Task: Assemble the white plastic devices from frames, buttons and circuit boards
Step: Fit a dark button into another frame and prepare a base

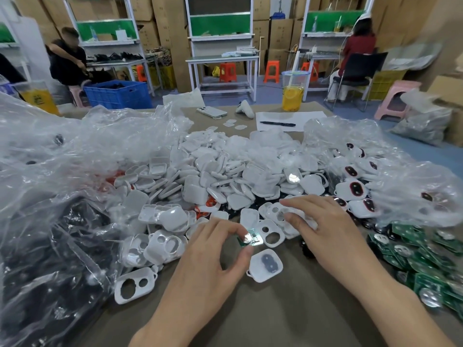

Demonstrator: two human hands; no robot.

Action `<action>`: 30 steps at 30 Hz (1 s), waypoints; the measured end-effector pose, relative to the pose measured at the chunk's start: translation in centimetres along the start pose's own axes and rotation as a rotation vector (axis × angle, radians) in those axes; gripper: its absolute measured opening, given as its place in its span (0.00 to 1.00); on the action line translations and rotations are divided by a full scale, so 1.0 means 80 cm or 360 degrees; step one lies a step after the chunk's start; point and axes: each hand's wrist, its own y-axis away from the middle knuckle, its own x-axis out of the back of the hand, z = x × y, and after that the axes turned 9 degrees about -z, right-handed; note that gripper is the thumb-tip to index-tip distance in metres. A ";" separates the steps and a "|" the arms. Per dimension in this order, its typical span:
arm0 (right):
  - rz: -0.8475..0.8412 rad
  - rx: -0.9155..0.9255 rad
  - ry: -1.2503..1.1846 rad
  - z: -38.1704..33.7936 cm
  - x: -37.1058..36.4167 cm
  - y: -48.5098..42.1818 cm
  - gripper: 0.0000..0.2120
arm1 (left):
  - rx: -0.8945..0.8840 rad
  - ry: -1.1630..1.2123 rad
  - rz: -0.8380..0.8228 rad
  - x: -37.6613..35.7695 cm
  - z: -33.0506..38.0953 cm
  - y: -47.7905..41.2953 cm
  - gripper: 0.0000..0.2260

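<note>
You're mid-unit: your left hand [210, 249] pinches a circuit board [250, 239] just above the open frame [258, 275], its dark button pad [266, 263] already seated, while your right hand [325, 229] lies on loose frames [271, 234], grip unclear, heaps remaining

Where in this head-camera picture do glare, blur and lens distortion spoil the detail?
Head view: glare whitens the circuit board pinched in the left hand; the green boards at the right edge are smeared; the wide lens tilts the background shelving; the plastic bags glint.
</note>
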 end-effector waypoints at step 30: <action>-0.0724 0.0142 0.0145 -0.025 -0.022 0.017 0.37 | -0.0118 -0.0039 -0.0173 0.015 -0.009 -0.001 0.06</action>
